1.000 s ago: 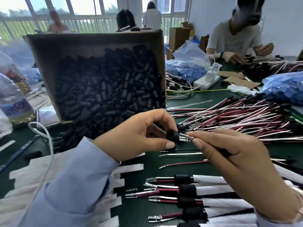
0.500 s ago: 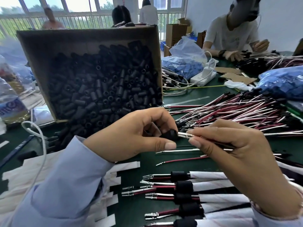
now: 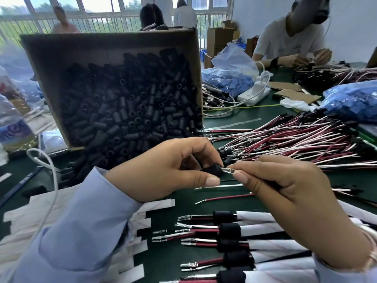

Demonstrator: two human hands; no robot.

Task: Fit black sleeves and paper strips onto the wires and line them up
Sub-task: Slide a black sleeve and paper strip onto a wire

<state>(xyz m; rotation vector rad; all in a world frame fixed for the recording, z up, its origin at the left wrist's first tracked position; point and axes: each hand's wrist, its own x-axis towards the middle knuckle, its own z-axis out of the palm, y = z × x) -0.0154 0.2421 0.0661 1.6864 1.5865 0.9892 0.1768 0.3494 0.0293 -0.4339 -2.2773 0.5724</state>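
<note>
Centrally, the left hand pinches 1 black sleeve between thumb and forefinger, while the right hand pinches a wire whose metal tip meets the sleeve's open end. Behind them a tilted cardboard box is heaped with loose black sleeves (some spill onto the green table). Right of it, a clear bag holds blue parts. Finished wires, wearing sleeves and paper strips, lie in a row below.

Sleeve box left; wire pile right.
</note>
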